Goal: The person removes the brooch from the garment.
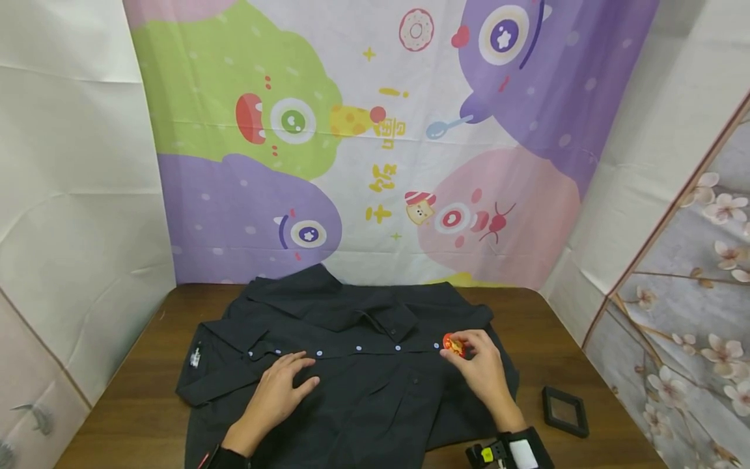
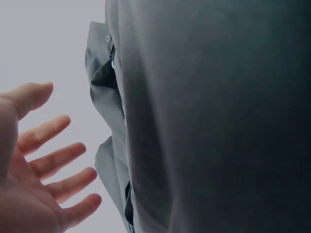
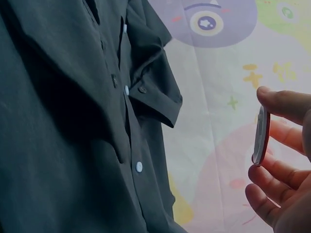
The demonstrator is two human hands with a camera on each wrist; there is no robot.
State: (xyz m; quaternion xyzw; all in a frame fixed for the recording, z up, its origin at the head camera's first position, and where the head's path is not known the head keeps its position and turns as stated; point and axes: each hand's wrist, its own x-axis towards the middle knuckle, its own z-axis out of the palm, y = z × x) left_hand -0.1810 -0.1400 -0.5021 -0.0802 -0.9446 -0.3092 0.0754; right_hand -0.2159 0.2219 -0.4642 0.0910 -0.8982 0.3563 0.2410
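Observation:
A dark short-sleeved button-up shirt [image 1: 357,384] lies spread on the wooden table, with a row of light buttons [image 1: 359,348] across it. My right hand [image 1: 483,368] pinches a round red badge [image 1: 454,345] between thumb and fingers, close to the button at the right end of that row. Edge-on in the right wrist view, the badge [image 3: 261,136] shows a silvery back and a red rim. My left hand [image 1: 278,394] is over the shirt's left part, fingers spread and holding nothing; the left wrist view shows its fingers [image 2: 58,160] apart from the cloth.
A small black square frame [image 1: 565,412] lies on the brown table [image 1: 527,332] to the right of the shirt. Behind the table hangs a cartoon-print cloth [image 1: 375,254]. A floral panel [image 1: 691,326] stands at the right, and a pale sheet [image 1: 76,163] covers the left side.

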